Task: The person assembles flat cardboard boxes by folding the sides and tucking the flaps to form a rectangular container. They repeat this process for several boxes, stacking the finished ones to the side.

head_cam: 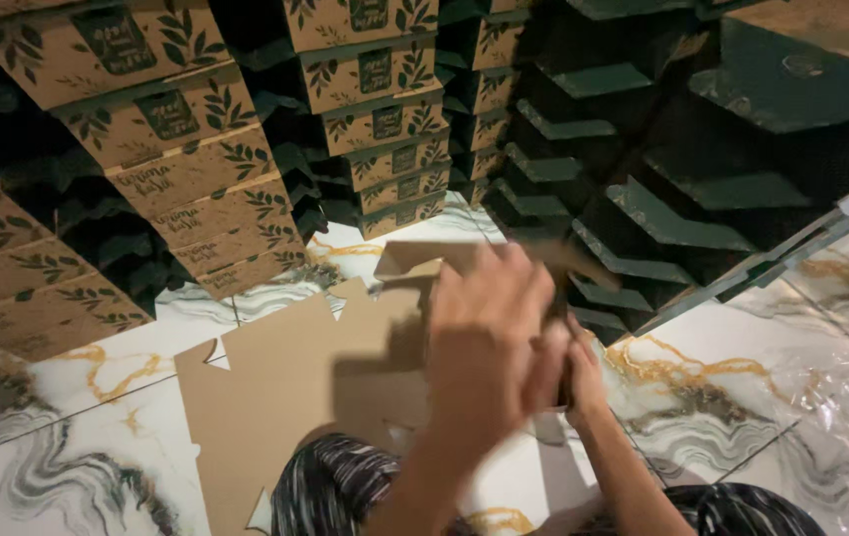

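- Head view: left hand (489, 342) in front, blurred, fingers curled down over the raised edge of a flat brown cardboard sheet (285, 387); grip clamped on that folded-up part, thumb side hidden.
- Right hand (583, 372) tucked just behind the left, pressed against the same edge; fingers mostly covered, so grip apart or together: cannot tell.
- Cardboard sheet lying on the marble floor (67, 467) just ahead of the knees, its far flap (414, 260) lifted toward the hands.
- Looks die-cut: plain kraft brown, notched tabs along the left side, crease lines, no print on the face showing.
- Likely light and thin, stiff across the panels but quick to bend at the creases; probably easy to dent or tear at the small tabs.
- Best held along a crease or a broad panel edge with both hands, not by a tab.
- Behind: stacks of folded boxes (196, 169), brown with green leaf print, and a darker green stack (662, 218) to the right.
- Crinkled clear plastic film (841, 397) on the floor at far right.
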Demonstrator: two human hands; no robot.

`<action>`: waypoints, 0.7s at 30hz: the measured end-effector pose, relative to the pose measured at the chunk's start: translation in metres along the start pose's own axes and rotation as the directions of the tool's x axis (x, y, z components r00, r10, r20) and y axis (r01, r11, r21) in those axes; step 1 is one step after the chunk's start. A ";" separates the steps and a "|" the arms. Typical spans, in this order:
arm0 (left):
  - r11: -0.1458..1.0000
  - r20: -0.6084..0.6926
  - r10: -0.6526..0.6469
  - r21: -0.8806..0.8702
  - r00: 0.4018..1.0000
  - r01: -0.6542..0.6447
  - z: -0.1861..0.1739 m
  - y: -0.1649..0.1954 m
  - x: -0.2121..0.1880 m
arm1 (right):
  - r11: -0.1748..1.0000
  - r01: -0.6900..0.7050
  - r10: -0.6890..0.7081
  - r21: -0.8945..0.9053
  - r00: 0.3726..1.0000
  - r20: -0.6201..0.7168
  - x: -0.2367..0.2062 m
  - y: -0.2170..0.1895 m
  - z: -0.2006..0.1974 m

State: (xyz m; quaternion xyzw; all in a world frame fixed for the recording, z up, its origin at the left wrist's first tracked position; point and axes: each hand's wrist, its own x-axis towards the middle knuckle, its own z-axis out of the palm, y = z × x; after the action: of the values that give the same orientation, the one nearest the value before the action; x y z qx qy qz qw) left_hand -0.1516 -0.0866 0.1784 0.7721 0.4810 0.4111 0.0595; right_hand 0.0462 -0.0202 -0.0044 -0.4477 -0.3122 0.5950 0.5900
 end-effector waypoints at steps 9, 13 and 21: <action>0.953 0.595 -0.296 0.238 0.747 0.187 0.138 -0.094 -0.056 | 0.917 -0.165 0.324 0.363 0.838 -0.439 -0.020 0.022 -0.055; 0.937 0.496 -0.342 0.246 0.799 0.248 0.176 -0.113 -0.099 | 0.915 0.189 -0.354 -0.357 0.801 -0.484 -0.029 0.006 -0.061; 0.746 0.213 -0.653 0.014 0.727 0.666 0.182 -0.208 -0.085 | 0.803 0.003 -0.109 -0.596 0.984 -0.143 -0.014 0.023 0.014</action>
State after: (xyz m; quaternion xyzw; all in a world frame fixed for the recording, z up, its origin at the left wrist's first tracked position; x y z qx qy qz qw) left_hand -0.1865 0.0116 -0.0914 0.5866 0.7017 0.2966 0.2747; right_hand 0.0224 -0.0345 -0.0166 -0.6491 -0.4442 0.4095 0.4623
